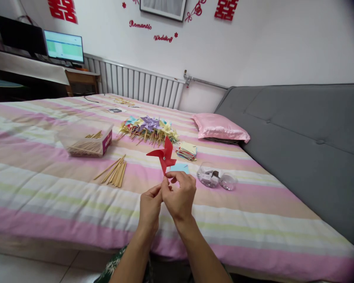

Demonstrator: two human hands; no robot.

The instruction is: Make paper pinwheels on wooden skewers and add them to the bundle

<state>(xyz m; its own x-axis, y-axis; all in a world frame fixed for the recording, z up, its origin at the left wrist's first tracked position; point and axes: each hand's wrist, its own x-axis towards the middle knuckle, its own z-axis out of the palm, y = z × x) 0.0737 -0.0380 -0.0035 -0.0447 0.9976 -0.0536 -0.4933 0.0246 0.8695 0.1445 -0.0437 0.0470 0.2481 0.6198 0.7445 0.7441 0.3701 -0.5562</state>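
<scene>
Forearms (200,247) converge; right fingers (179,177) pinch lower tip of red pinwheel (164,155); left fingers (153,191) curled, hold hidden.

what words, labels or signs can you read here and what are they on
"Romantic": red lettering on white wall
"Wedding": same wall, lower
"囍", seemingly: two red signs there, tops cut off
Too small or blurred: magenta label on clear box; text on lit screen

Pinwheel (166,154) red; bedspread (76,204) striped pink, white, yellow.
</scene>
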